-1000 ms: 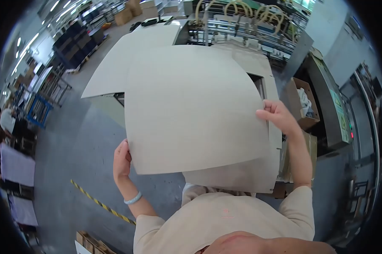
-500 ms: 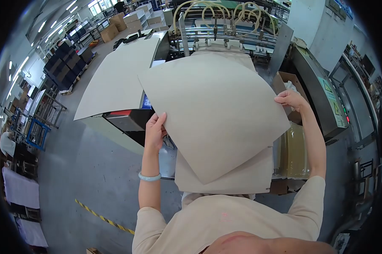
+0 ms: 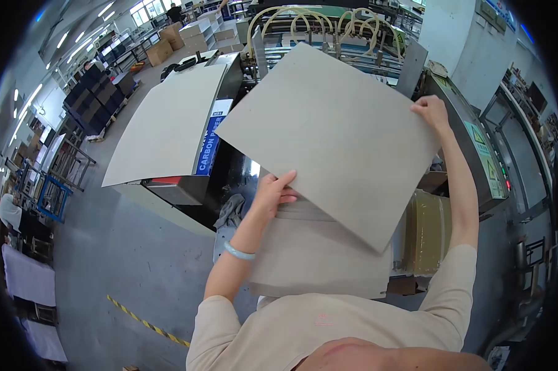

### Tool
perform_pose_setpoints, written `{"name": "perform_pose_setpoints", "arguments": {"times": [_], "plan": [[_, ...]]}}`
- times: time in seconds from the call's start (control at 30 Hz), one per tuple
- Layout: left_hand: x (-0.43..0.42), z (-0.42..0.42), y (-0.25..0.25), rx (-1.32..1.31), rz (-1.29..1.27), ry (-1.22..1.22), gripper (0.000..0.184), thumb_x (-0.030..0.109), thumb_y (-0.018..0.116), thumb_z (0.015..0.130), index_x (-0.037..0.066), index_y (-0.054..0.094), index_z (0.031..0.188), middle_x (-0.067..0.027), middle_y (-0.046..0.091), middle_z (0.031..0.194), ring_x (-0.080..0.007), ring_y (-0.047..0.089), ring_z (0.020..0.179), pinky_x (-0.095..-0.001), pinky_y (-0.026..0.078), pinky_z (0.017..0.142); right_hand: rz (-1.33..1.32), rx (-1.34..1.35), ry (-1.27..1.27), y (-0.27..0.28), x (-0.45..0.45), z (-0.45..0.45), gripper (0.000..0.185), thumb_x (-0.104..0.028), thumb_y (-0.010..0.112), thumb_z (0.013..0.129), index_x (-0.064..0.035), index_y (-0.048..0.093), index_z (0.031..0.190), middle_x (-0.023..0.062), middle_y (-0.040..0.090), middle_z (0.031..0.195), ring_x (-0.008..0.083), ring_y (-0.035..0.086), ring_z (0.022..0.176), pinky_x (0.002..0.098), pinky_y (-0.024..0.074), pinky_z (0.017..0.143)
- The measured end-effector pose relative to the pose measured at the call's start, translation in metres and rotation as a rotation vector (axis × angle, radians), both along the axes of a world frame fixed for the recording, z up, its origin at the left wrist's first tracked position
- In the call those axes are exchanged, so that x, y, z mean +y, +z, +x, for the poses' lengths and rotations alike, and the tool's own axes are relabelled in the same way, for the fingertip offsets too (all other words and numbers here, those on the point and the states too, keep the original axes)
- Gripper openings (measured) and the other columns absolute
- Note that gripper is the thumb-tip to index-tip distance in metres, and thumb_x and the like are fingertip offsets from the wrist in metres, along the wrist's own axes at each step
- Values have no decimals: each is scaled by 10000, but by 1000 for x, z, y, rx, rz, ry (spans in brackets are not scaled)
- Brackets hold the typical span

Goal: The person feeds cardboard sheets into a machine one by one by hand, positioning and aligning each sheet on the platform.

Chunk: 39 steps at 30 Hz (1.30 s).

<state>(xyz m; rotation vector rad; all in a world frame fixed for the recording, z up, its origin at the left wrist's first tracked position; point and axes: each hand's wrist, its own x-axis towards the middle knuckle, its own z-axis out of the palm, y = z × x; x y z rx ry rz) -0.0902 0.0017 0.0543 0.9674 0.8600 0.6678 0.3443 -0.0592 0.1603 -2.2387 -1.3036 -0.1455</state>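
Observation:
A large greyish-beige sheet of cardboard (image 3: 334, 136) is held up at an angle, one corner pointing at the machine ahead. My left hand (image 3: 277, 190) pinches its lower left edge between thumb and fingers. On the far right edge, the fingers of my right hand (image 3: 431, 112) are closed on the same sheet. Beneath it, close to my body, lies a stack of similar cardboard (image 3: 319, 256), partly covered by the raised sheet.
A machine with looping hoses (image 3: 313, 21) stands ahead. To the left, another large sheet (image 3: 167, 123) lies beside a blue box marked carbon paper (image 3: 209, 145). A grey cloth (image 3: 230, 210) hangs nearby. Taped brown cartons (image 3: 430, 232) stand on the right.
The sheet has turned and flattened from its curved shape, with its near corner swinging right. My left hand has moved right, and my right hand has gone up and slightly right.

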Motion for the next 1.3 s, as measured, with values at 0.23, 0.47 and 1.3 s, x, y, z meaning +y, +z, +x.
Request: {"name": "perform_pose_setpoints", "arguments": {"times": [0.23, 0.47, 1.3], "plan": [[10, 83, -35, -147, -190, 82, 279, 126, 583, 877, -121, 519, 991, -162, 628, 867, -178, 654, 682, -215, 555, 588, 354, -611, 69, 0, 36, -51, 289, -183, 647, 725, -115, 656, 1006, 49, 643, 930, 237, 596, 894, 332, 457, 751], [24, 128, -69, -400, -329, 142, 238, 86, 543, 897, -124, 499, 998, -156, 607, 886, -190, 643, 713, -236, 566, 629, -532, 927, 582, -42, -35, -172, 331, -296, 551, 896, 3, 643, 1005, 86, 671, 870, 140, 613, 703, 237, 501, 625], [21, 118, -57, -352, -182, -37, 443, 243, 564, 896, 22, 408, 1246, -150, 606, 1101, -208, 648, 882, -221, 517, 652, 599, 1756, 152, -139, 64, -124, 184, -111, 478, 908, 25, 509, 1028, 184, 630, 919, 230, 660, 793, 287, 540, 612]]}}
